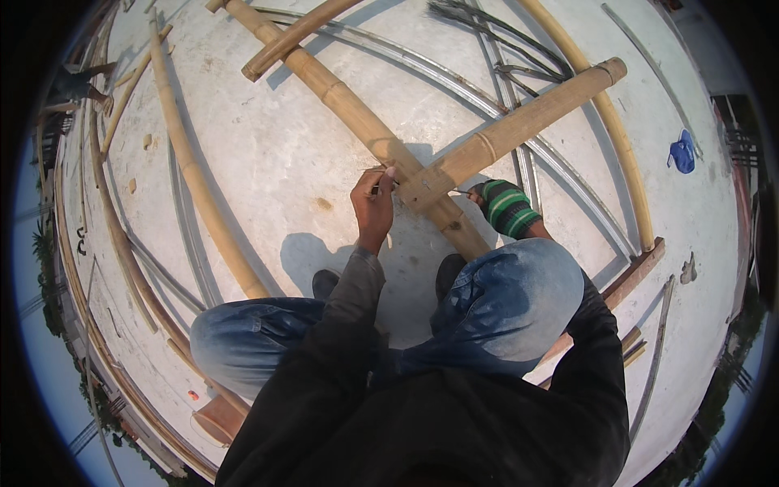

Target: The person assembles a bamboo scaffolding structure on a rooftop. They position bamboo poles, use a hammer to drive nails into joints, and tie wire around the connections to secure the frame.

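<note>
Two bamboo poles cross in front of me. The upper bamboo pole (503,132) runs to the upper right and lies over the lower bamboo pole (347,104). My left hand (373,209), bare, is closed at the left side of the crossing. Its fingertips pinch close to the bamboo, and what they hold is too small to make out. On the other side, my right hand (505,206) wears a green-and-black striped fingerless glove. Its fingers are closed around a thin dark rod (461,191) that points at the joint.
Long metal channels (406,58) pass beneath the bamboo. A bundle of dark wire (519,40) lies at the far right, and a blue crumpled object (682,152) beyond it. More bamboo (195,170) lies left. Another person's arm (91,81) shows at the far left.
</note>
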A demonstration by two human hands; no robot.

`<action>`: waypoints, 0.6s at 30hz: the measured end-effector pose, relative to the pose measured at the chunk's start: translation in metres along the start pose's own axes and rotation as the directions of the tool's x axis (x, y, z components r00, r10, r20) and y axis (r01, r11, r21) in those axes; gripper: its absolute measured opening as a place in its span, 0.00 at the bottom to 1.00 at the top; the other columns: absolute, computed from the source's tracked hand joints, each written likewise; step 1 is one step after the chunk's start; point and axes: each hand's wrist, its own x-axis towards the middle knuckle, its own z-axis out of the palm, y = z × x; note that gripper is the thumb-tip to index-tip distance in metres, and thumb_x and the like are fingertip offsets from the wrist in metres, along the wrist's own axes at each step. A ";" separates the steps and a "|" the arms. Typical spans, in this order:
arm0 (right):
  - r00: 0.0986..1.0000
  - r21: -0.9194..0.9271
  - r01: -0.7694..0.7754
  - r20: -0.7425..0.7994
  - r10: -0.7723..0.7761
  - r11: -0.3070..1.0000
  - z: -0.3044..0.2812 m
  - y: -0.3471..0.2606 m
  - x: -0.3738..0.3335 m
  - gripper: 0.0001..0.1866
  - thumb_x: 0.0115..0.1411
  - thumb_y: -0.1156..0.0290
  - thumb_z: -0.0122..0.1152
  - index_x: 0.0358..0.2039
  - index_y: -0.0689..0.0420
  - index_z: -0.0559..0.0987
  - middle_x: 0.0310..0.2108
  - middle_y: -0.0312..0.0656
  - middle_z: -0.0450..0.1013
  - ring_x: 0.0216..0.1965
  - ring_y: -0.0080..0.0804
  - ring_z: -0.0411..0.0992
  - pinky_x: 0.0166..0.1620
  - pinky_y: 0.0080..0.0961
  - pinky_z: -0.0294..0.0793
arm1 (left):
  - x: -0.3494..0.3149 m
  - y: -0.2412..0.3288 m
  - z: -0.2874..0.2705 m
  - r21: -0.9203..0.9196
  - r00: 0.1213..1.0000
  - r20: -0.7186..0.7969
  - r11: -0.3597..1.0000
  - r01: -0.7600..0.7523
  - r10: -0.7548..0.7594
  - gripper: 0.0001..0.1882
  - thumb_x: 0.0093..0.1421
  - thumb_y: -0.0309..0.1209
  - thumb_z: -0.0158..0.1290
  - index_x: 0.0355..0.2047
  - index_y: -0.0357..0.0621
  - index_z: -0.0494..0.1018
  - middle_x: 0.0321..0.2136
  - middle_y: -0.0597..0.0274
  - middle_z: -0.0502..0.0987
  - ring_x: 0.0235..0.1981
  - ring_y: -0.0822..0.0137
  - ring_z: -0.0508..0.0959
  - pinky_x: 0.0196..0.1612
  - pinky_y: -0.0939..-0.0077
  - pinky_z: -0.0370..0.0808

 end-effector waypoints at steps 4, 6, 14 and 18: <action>0.999 -0.026 -0.027 -0.023 0.027 0.999 -0.013 -0.022 -0.019 0.15 0.69 0.62 0.60 0.49 0.57 0.85 0.46 0.53 0.82 0.50 0.53 0.80 0.54 0.44 0.78 | -0.011 0.005 0.005 0.029 0.998 0.021 0.998 -0.059 0.058 0.11 0.71 0.27 0.61 0.41 0.26 0.83 0.42 0.45 0.87 0.41 0.64 0.85 0.49 0.69 0.79; 0.999 -0.055 -0.027 -0.020 0.026 0.998 -0.017 -0.030 -0.023 0.15 0.69 0.62 0.61 0.49 0.57 0.85 0.45 0.53 0.82 0.49 0.53 0.80 0.53 0.44 0.78 | -0.010 0.007 0.005 -0.007 1.000 0.014 1.000 0.016 -0.016 0.11 0.70 0.27 0.62 0.41 0.26 0.83 0.40 0.44 0.87 0.43 0.63 0.85 0.51 0.69 0.79; 0.995 -0.295 0.096 0.047 -0.085 0.951 -0.028 -0.056 -0.010 0.15 0.67 0.62 0.62 0.45 0.58 0.86 0.40 0.53 0.83 0.44 0.54 0.81 0.49 0.46 0.80 | -0.006 0.022 0.014 0.271 0.972 0.069 0.933 -0.236 0.226 0.07 0.66 0.25 0.63 0.39 0.33 0.85 0.33 0.43 0.84 0.35 0.49 0.84 0.44 0.61 0.80; 0.940 -0.473 0.330 0.086 -0.330 0.817 -0.026 -0.057 0.011 0.13 0.62 0.64 0.66 0.41 0.59 0.86 0.36 0.52 0.82 0.40 0.50 0.82 0.43 0.47 0.81 | -0.002 0.030 0.013 0.339 0.946 0.127 0.883 -0.324 0.299 0.06 0.64 0.26 0.64 0.37 0.34 0.85 0.34 0.45 0.84 0.34 0.50 0.84 0.41 0.61 0.79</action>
